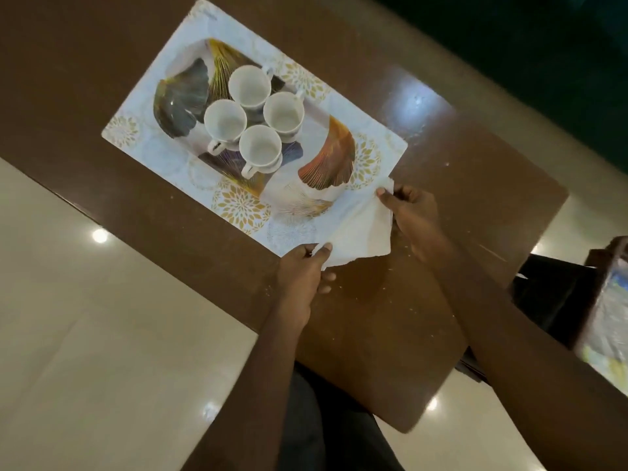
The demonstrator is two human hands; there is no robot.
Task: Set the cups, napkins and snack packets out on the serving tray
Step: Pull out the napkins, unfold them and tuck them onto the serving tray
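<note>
Both hands pinch one white napkin [360,229] over the tray's [190,56] near corner: left hand [300,277] at its lower corner, right hand [413,212] at its upper. Beyond the grip, four cups [253,117] cluster on the tray. Snack packets can't be made out.

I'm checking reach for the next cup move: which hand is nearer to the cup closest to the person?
Left. The left hand pinches the napkin at its near corner, below that cup. The right hand grips the napkin's far corner, farther out to the cup's right.
</note>
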